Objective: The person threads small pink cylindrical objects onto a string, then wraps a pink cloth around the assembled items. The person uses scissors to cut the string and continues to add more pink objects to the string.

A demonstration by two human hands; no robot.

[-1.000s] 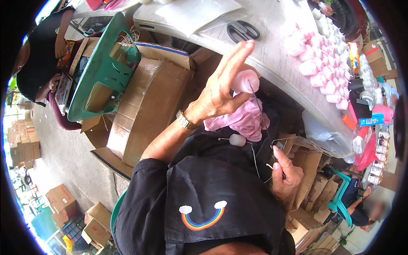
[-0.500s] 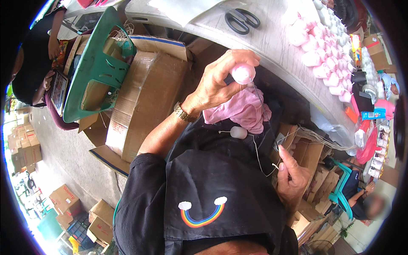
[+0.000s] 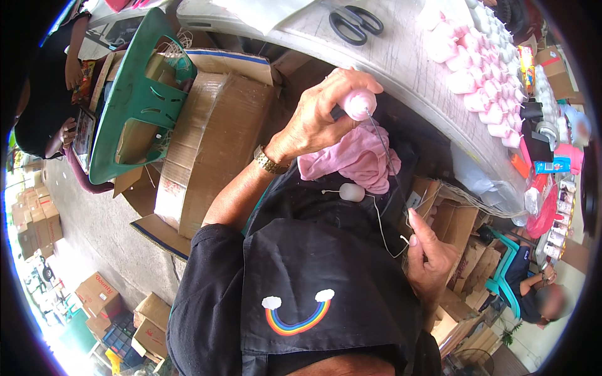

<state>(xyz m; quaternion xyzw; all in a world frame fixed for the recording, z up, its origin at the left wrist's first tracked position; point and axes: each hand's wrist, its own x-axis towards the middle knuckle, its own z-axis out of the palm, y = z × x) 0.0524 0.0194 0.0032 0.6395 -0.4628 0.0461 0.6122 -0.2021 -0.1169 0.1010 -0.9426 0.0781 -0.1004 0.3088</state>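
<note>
Where printing shows from my remote view, it is on packaging: red lettering marks the carton point(image 3: 97, 294) on the floor at lower left, and a faded red print sits on the side of the large cardboard box point(image 3: 216, 144). At the right end of the desk point(image 3: 395, 69), a blue packet point(image 3: 553, 165) carries pale lettering, and a yellow-and-red packet point(image 3: 527, 66) has marks too small for me to make out. A rainbow between two clouds decorates the black apron point(image 3: 295, 263).

The desk is pale, with a worn, streaky top that bends across my fisheye view. Black-handled scissors point(image 3: 355, 25) lie on it, and many small pink candles point(image 3: 480, 81) stand close together in rows towards its right end. Left of the person, a green plastic chair point(image 3: 135, 106) stands beside the large box over a grey concrete floor point(image 3: 119, 232). A seated person in dark clothes point(image 3: 53, 81) is beyond the chair.

I see the left hand point(image 3: 326, 103) curled around a pink candle point(image 3: 359, 104), which it holds above the lap, near the desk's edge. From the candle's end, a thin dark wire point(image 3: 380, 135) runs down towards the right hand point(image 3: 433, 257). There, thumb and forefinger leave a narrow gap; I cannot tell whether they grip the wire. A white cord point(image 3: 380, 232) ends just beside the thumb. On the lap lie a crumpled pink cloth point(image 3: 351, 160) and, just below it, a whitish candle point(image 3: 352, 192).
</note>
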